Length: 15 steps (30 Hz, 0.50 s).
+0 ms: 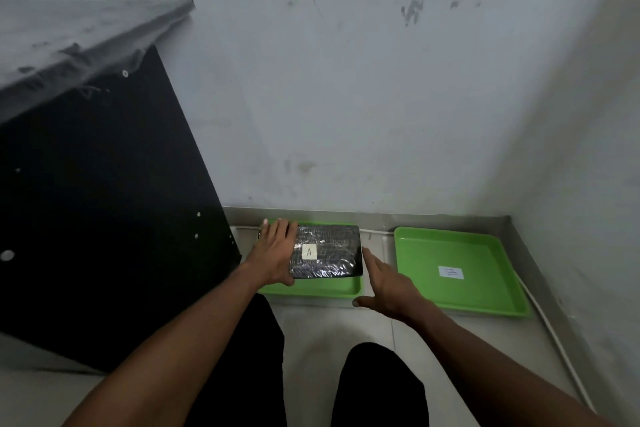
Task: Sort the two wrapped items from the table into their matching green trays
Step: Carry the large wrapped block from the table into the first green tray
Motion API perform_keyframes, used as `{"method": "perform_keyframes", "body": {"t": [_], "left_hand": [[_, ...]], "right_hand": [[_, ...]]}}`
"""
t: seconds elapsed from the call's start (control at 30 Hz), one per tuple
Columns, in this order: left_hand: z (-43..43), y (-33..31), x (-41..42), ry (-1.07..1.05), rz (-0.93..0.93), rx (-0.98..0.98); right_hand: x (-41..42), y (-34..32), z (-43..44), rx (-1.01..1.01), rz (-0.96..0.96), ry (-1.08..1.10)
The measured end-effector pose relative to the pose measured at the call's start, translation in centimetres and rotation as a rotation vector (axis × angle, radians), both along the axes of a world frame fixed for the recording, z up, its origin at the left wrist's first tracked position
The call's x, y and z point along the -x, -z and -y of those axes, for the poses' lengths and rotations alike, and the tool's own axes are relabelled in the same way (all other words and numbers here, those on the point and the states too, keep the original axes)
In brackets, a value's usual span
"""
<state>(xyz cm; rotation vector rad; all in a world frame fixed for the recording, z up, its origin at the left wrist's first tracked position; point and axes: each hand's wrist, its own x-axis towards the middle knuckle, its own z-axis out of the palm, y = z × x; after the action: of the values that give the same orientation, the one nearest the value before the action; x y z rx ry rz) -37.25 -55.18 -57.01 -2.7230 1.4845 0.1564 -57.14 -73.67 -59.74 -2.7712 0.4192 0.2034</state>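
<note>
A dark item wrapped in clear film (327, 251), with a white label marked A, lies in the left green tray (311, 288) on the floor by the wall. My left hand (275, 253) grips the item's left end, thumb at its near corner. My right hand (388, 282) hovers just right of the item, fingers spread, holding nothing. The right green tray (485, 288) holds only a white label marked B. No second wrapped item is in view.
A black table side panel (104, 218) with a grey top (69, 38) stands at the left. Grey walls form a corner behind and right of the trays. A white cable (554, 333) runs along the right wall. My dark-trousered legs (377, 388) are below.
</note>
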Motion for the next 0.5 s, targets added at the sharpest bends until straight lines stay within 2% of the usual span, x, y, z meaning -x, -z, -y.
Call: {"method": "perform_keyframes", "body": {"t": [0.27, 0.5], "left_hand": [[2.7, 0.2, -3.1, -0.002, -0.038, 0.008], [5.7, 5.0, -9.4, -0.021, -0.1, -0.031]], "right_hand": [[-2.1, 1.5, 1.6, -0.066, 0.015, 0.03], [-6.1, 6.2, 2.4, -0.177, -0.013, 0.11]]}}
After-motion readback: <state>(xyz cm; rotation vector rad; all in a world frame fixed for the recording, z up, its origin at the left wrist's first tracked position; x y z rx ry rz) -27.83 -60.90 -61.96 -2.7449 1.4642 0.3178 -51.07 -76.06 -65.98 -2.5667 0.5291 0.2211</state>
